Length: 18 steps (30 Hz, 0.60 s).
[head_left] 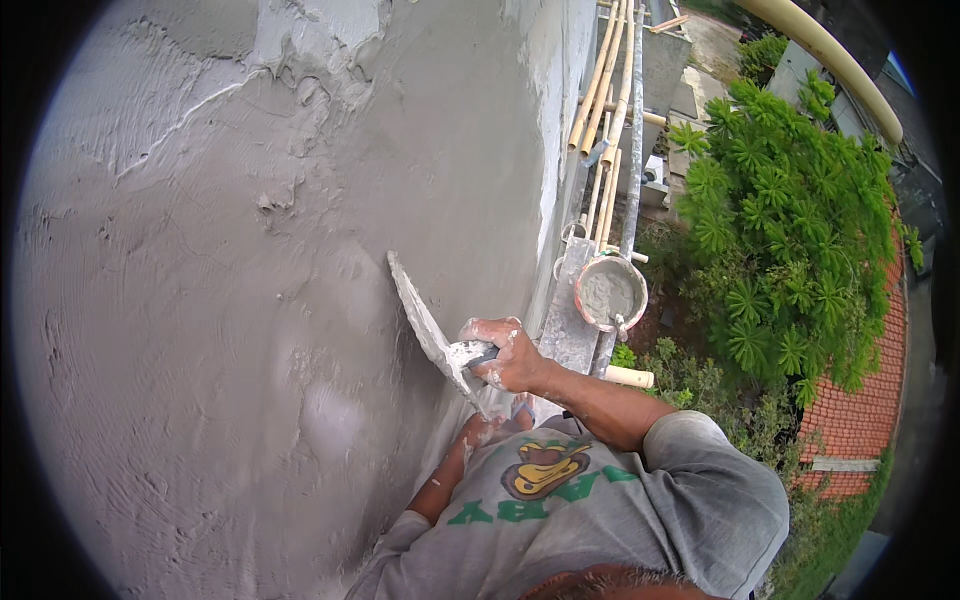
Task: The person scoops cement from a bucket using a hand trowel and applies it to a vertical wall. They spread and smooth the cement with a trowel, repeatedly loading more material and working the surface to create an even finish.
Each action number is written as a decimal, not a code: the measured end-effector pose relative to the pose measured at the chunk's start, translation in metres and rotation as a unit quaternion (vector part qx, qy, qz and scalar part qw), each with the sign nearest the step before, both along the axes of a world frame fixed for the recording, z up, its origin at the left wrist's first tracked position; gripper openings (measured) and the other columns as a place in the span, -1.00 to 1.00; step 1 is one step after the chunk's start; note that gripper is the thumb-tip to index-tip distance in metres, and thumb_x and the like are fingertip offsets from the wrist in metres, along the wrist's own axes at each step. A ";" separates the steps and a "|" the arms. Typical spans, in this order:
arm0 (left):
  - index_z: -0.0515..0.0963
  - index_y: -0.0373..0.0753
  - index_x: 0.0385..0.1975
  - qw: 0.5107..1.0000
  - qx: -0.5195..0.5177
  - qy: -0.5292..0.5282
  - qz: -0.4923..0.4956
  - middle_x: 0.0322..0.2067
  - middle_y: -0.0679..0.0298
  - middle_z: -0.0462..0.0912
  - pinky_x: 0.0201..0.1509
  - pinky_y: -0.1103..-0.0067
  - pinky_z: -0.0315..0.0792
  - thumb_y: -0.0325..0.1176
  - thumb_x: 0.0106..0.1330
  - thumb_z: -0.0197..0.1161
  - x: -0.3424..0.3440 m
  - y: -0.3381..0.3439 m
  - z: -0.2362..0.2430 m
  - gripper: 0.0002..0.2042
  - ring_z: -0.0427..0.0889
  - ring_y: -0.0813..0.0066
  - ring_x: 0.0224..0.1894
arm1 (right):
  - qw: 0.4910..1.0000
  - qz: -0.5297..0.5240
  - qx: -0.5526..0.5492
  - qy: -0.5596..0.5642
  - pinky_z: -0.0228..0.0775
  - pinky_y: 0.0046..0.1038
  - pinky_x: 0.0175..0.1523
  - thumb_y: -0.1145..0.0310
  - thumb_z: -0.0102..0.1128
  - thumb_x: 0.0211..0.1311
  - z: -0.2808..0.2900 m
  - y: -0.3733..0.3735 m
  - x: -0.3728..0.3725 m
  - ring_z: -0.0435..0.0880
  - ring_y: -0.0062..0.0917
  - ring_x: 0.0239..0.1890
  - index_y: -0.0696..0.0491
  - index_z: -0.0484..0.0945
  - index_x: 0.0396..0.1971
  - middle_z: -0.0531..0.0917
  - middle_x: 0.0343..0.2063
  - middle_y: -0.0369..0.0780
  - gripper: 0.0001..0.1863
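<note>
My right hand is closed around the handle of a plastering trowel. The trowel's long blade is caked with pale mortar and stands edge-on beside the wall; whether it touches the wall I cannot tell. White smears of mortar cover the knuckles. My left hand is low, between my shirt and the trowel's lower end, its fingers mostly hidden. Grey wet plaster coats the wall, smooth in the middle and rough with ridges at the upper left.
A round bucket of grey mortar, with a mortar-caked tool handle at its rim, stands on a narrow scaffold plank. Bamboo poles and a metal pipe run beyond it. Far below are a leafy tree and a red tiled roof.
</note>
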<state>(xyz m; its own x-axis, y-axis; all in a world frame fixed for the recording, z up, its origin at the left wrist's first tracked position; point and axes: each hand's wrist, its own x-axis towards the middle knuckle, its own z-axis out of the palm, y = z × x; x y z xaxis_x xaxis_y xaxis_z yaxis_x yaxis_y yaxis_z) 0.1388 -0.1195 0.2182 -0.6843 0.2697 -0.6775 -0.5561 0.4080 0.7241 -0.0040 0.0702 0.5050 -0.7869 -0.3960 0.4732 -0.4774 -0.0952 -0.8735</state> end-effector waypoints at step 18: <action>0.38 -0.29 0.14 0.996 -0.029 -0.010 0.080 -0.05 0.06 0.57 0.09 0.52 0.38 -0.14 0.32 0.20 0.033 -0.021 0.007 -0.52 0.55 0.43 -0.01 | 0.949 -0.127 -0.150 -0.246 0.20 -0.51 -0.67 0.51 -0.01 -0.11 -0.048 0.106 -0.293 0.34 -0.56 -0.80 0.12 0.43 -0.56 0.39 -0.77 -0.27 -0.94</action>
